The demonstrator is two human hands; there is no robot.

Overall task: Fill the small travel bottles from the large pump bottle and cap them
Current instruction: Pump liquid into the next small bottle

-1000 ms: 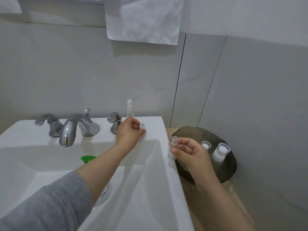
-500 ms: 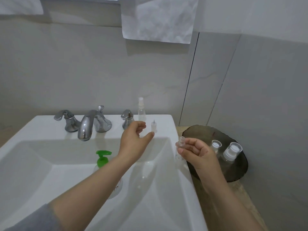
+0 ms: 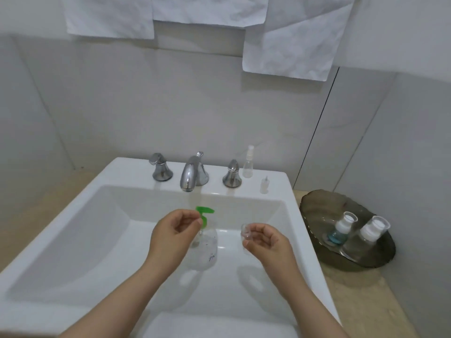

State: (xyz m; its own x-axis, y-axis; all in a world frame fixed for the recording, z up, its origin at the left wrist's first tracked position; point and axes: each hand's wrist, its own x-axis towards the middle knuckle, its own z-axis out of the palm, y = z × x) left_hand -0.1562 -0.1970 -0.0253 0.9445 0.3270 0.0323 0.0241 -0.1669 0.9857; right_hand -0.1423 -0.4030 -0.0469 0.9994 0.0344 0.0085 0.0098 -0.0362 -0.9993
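Small bottle [image 3: 244, 234], clear, pinched in your right hand [image 3: 266, 245] over the sink [image 3: 296, 228], pump bottle [image 3: 204, 250] standing in the basin just left, your left hand [image 3: 168, 232] loosely curled, holding nothing, beside its green pump, two capped bottles [image 3: 341, 228] on the dark tray [image 3: 317, 206] to your right

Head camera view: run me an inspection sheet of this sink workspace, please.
Surface: white sink; beige counter beside it.
Job's things: pump bottle, green head, stands in the basin; small clear bottle, uncapped, in the right hand; spray bottle and small cap on the sink deck; blue-filled bottle and clear bottle, both capped, on the dark tray.
Clutter: nothing seen.
Hands: left hand curled beside the pump head, contact unclear; right hand pinches the small clear bottle.
Cables: nothing seen.
Surroundings: faucet, tiled wall, white sheets hanging above.
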